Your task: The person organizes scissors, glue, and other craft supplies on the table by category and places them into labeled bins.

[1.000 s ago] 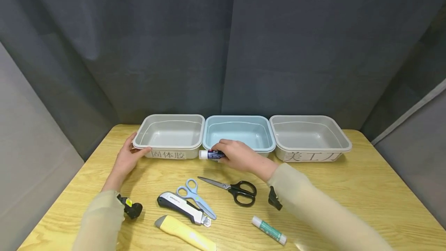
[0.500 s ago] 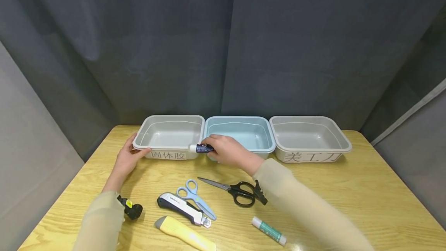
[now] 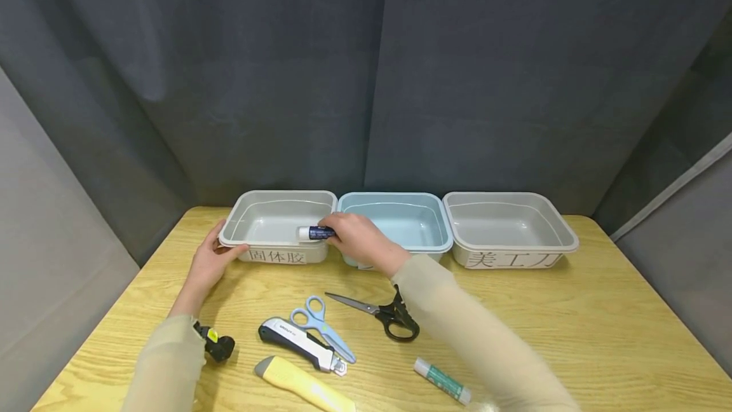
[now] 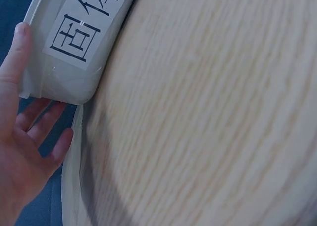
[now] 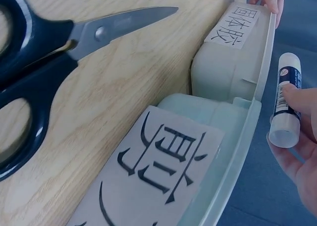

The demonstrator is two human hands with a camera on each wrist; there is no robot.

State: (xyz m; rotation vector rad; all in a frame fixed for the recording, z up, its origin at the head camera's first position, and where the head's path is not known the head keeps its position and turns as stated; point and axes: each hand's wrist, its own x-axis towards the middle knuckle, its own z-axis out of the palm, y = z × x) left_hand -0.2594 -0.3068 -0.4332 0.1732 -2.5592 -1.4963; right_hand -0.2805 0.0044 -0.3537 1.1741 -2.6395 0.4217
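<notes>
Your right hand pinches a navy-and-white cylindrical glue stick, one end hidden from the head view, over the left grey plastic tub. Your left hand grips that tub's corner, some fingertips hidden.

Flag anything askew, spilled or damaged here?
Nothing looks spilled or damaged. Mildly untidy: the white-and-black cutter lies right up against the light blue scissors, crowded where the other tools sit apart. The glue stick in the right hand looks intact.
</notes>
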